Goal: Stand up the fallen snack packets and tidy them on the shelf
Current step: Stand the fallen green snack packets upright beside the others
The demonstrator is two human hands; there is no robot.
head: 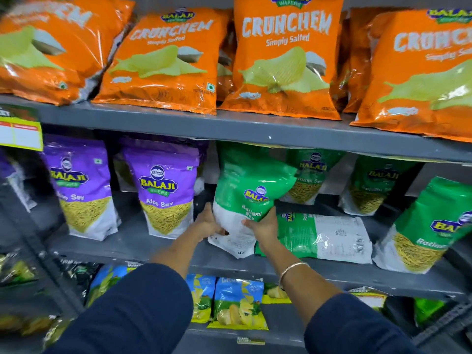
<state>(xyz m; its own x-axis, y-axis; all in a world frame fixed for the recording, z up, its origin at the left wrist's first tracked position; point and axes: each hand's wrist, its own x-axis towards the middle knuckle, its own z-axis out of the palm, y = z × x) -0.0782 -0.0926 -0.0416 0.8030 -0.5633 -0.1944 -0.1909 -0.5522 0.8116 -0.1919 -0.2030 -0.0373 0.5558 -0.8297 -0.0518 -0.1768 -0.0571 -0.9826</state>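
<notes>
Ratlami Sev packets fill the right half of the middle shelf (163,247), and I take the scene from biggest down. Orange Crunchem packets (286,57) crowd the top shelf (178,122), leaning every way. Below them, on the middle shelf, two purple Aloo Sev packets (166,195) stand upright at left. At the right edge I see a green Ratlami Sev packet (424,233) standing, tilted toward me, with two more upright at the back. A fallen Ratlami Sev packet (329,236) lies flat on its face, its printed back up, just beside my right hand. The held Ratlami Sev packet (245,198) is roughly upright, its top bent over under the top shelf's edge, its lower corner at the shelf lip. My left hand (208,222) is clasped on its lower left side, and my right hand (264,226) is clasped on its lower right side. A thin bangle (291,269) sits on my right wrist.
</notes>
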